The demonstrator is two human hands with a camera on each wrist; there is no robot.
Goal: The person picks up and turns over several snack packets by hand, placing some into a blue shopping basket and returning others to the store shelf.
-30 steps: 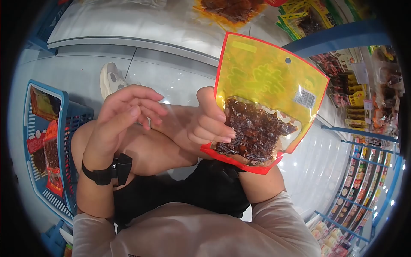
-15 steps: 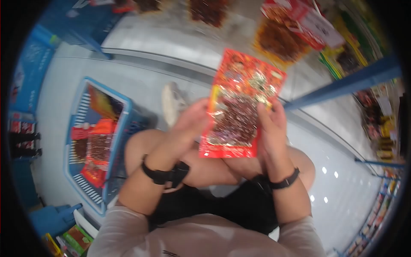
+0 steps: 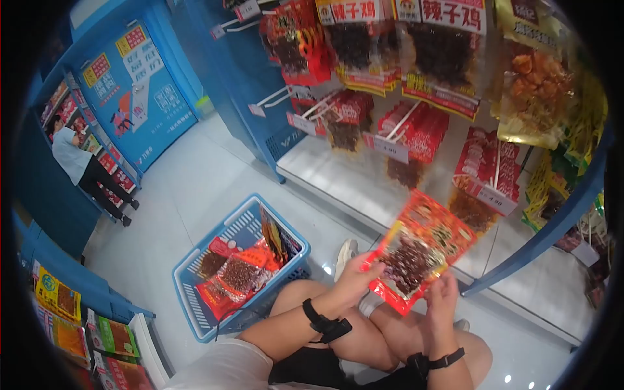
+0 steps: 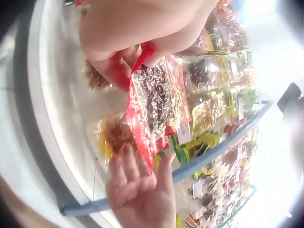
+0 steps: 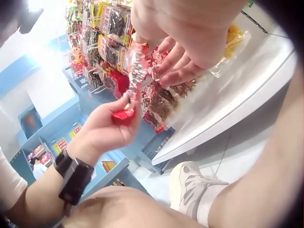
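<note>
In the head view my left hand pinches the left edge of a red snack packet with a clear window showing dark pieces. The packet is tilted, its printed front facing up, above my knees. My right hand is at the packet's lower right edge. In the left wrist view the right hand has its fingers extended beside the packet. The right wrist view shows the packet nearly edge-on, with the left thumb and fingers gripping its lower end.
A blue shopping basket with several packets stands on the floor to the left. Ahead, snack packets hang from hooks above a white bottom shelf. A blue post rises at right. Another person stands at far-left shelves.
The packet has turned from its yellow back to its red front. The right hand's grip has loosened, and the left hand now holds the packet. My view has swung up and left.
</note>
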